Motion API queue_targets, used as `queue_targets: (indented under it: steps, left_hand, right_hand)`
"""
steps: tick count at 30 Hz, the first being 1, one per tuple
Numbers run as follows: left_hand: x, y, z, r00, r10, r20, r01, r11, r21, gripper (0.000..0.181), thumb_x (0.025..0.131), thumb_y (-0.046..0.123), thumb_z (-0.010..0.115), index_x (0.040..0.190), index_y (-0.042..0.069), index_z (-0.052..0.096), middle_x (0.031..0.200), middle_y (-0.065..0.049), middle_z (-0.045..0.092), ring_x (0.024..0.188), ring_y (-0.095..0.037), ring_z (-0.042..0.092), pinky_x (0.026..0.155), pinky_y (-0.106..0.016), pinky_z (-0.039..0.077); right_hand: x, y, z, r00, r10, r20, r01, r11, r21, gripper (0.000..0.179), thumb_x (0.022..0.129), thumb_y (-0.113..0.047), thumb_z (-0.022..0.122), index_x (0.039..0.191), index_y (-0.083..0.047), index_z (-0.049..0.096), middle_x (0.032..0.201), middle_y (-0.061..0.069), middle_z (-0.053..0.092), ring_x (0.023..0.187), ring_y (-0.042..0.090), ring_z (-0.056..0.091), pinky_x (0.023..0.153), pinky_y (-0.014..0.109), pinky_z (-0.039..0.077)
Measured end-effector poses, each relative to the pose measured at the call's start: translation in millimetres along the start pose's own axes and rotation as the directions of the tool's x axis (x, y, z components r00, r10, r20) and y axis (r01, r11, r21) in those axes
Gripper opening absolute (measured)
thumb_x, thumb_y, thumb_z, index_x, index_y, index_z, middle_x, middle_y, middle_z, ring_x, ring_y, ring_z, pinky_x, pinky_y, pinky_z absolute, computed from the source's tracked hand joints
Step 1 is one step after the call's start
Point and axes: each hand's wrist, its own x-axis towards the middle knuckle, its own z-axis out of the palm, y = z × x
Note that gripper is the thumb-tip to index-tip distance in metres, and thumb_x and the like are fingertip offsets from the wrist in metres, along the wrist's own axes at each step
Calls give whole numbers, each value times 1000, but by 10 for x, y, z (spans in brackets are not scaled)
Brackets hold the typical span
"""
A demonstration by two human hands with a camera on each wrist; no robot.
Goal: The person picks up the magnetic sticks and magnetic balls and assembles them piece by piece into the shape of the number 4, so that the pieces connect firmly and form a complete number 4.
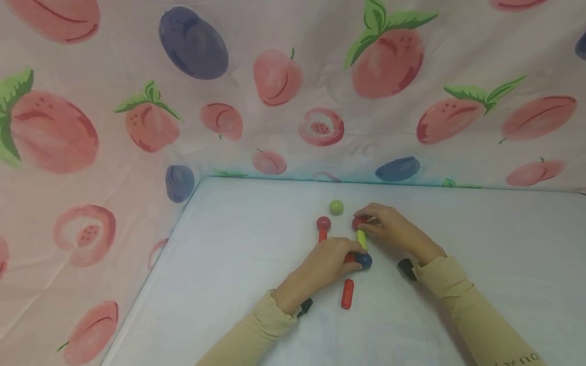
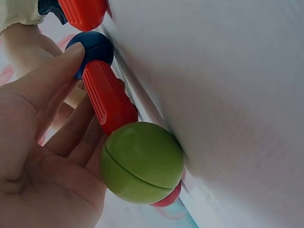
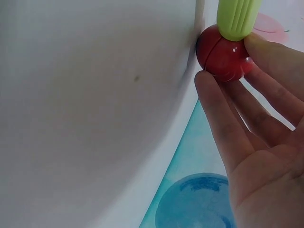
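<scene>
My left hand (image 1: 326,260) pinches a blue ball (image 1: 364,261) between thumb and fingers. From that ball a red ribbed rod (image 2: 109,97) runs to a green ball (image 2: 142,161), which the left hand covers in the head view. A yellow-green rod (image 1: 361,239) stretches from near the blue ball to a red ball (image 3: 221,54); whether it joins the blue one is hidden by fingers. My right hand (image 1: 391,227) grips this red ball with thumb and fingertips. Another red ball (image 1: 323,223) tops a red rod (image 1: 322,235) that disappears behind the left hand.
A loose red rod (image 1: 348,294) lies on the white tabletop (image 1: 229,244) in front of the blue ball. Farther back sits a separate green ball (image 1: 336,207). Fruit-patterned cloth (image 1: 274,127) rises behind the table and along its left side.
</scene>
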Motion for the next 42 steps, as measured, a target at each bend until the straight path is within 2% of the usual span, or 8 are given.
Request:
queue_targets:
  steps: [8,17,24,31,39,42]
  left_hand:
    - [13,-47,2,1000,16,7,-16,999,-45,29,87,20,78,116,16,73,102,8,74,89,-5,62,85,-12,48]
    - [29,-117,-26,997,62,53,-57,994,-90,33,88,17,75,121,17,71,113,7,72,103,-3,63,97,-14,46]
    - [30,-144,-49,995,82,53,-76,992,-104,33,90,15,74,122,17,71,115,8,72,107,-3,63,97,-13,45]
    - [31,-190,-58,995,81,51,-74,989,-126,33,90,16,74,122,17,71,117,7,71,110,-2,62,99,-14,45]
    - [43,-232,-81,994,83,64,-72,984,-163,37,90,15,74,126,17,69,121,7,70,110,0,63,99,-14,45]
    - [53,-255,-82,993,94,69,-80,980,-184,38,89,14,74,126,16,69,121,7,70,111,-1,62,99,-14,44]
  right_hand:
    - [32,-25,13,1000,10,8,-10,1000,-11,34,90,-12,72,122,-3,66,109,6,68,109,27,66,97,47,52]
    - [-12,-29,5,999,46,-22,-47,997,-67,34,91,-17,73,122,-6,66,115,8,65,110,29,64,96,48,52]
    - [-98,-107,-30,999,31,-45,-35,995,-96,31,90,-15,73,120,-8,67,116,7,64,111,29,62,96,49,52]
    - [-229,-208,-42,999,4,-43,-7,998,-68,28,93,-16,70,121,-12,68,116,4,64,112,26,60,97,50,52]
    - [-351,-323,-79,999,-4,-44,0,995,-105,30,90,-13,73,119,-11,66,118,7,64,108,29,63,92,48,55]
    - [-410,-354,-88,998,-39,-47,34,993,-113,32,89,-12,73,121,-10,66,119,8,64,106,28,64,90,48,56]
